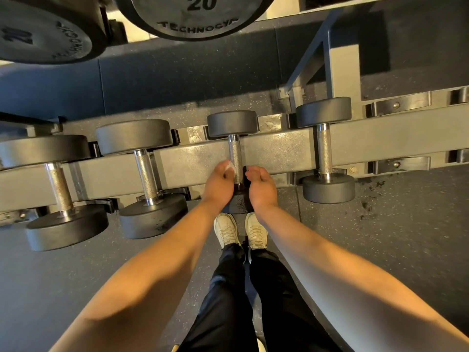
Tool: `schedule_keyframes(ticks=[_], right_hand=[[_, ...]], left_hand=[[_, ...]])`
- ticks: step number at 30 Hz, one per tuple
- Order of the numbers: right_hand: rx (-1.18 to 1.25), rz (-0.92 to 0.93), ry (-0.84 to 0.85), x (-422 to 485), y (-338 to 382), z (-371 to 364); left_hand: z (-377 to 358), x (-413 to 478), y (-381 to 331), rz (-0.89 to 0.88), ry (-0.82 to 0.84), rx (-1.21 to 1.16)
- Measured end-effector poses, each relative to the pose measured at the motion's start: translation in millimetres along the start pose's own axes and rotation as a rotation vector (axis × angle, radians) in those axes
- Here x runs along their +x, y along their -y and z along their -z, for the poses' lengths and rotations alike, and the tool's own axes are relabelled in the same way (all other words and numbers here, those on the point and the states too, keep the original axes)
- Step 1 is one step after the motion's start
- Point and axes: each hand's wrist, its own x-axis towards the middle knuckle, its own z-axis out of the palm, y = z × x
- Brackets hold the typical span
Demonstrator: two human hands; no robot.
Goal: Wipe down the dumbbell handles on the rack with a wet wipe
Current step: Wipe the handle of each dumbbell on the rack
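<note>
Fingers (228, 165) of the left hand (219, 184) are pinching a wipe (231, 166) against the left side of the handle (235, 158), likely to rub its knurling. Relative to that handle: the rack (279, 151) is lying under it, holding the dumbbells in cradles so the handles are staying exposed; the right hand (258, 185) is curling loosely just right of it, empty, probably ready to steady it; the wipe is touching its near end.

I am looking through a single wide-angle head camera, pointing steeply down past both forearms toward the floor (380, 245) and my shoes (225, 231). It is sitting close above the lower rack (279, 151), with the upper tier's dumbbells (200, 13) crowding the top edge.
</note>
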Motion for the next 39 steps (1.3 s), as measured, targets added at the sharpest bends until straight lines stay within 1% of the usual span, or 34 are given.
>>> schedule_keyframes(ticks=[5, 9, 13, 15, 18, 22, 23, 25, 27, 29, 31, 34, 36, 39], right_hand=[[-0.044, -0.002, 0.012, -3.3, 3.2, -1.7], [-0.108, -0.004, 0.022, -7.2, 6.2, -3.5], [-0.130, 0.003, 0.002, -15.7, 12.3, -2.5], [-0.113, 0.025, -0.006, -21.3, 15.6, -3.1], [-0.170, 0.086, -0.001, -27.1, 23.6, -7.8], [-0.060, 0.061, 0.141, -24.4, 37.9, -5.6], [-0.056, 0.070, 0.138, -22.6, 41.3, -3.2], [0.002, 0.096, 0.043, -14.6, 43.2, 0.8], [0.168, 0.047, -0.058, -6.3, 48.2, 2.4], [0.364, -0.068, -0.080, 2.7, 54.8, 0.1], [0.447, -0.143, -0.047, 9.4, 60.2, -5.4], [0.368, -0.159, 0.065, 15.7, 67.1, -17.6], [0.211, -0.145, 0.132, 19.2, 73.8, -21.6], [-0.052, -0.090, 0.141, 25.4, 84.0, -23.2]], left_hand=[[3.6, -6.2, 14.9, 0.069, 0.071, 0.109], [6.9, -11.8, 14.0, 0.059, 0.041, 0.174], [8.9, -25.9, 8.6, 0.020, -0.047, 0.121], [11.3, -31.6, 2.0, -0.029, -0.072, 0.056], [13.2, -35.1, -12.7, -0.114, -0.124, -0.003], [7.2, -30.3, -23.6, -0.222, -0.070, 0.014], [5.4, -28.2, -21.5, -0.252, -0.065, 0.010], [1.6, -24.9, -13.5, -0.243, -0.070, -0.037], [-2.3, -23.1, -7.2, -0.179, -0.056, -0.075], [-7.8, -21.7, -1.5, -0.138, -0.020, -0.089], [-12.2, -21.7, 0.7, -0.119, -0.014, -0.082], [-15.8, -22.3, 2.5, -0.110, -0.052, -0.051], [-15.9, -21.7, 4.6, -0.101, -0.056, -0.027], [-13.0, -16.6, 11.0, -0.081, -0.051, -0.027]])
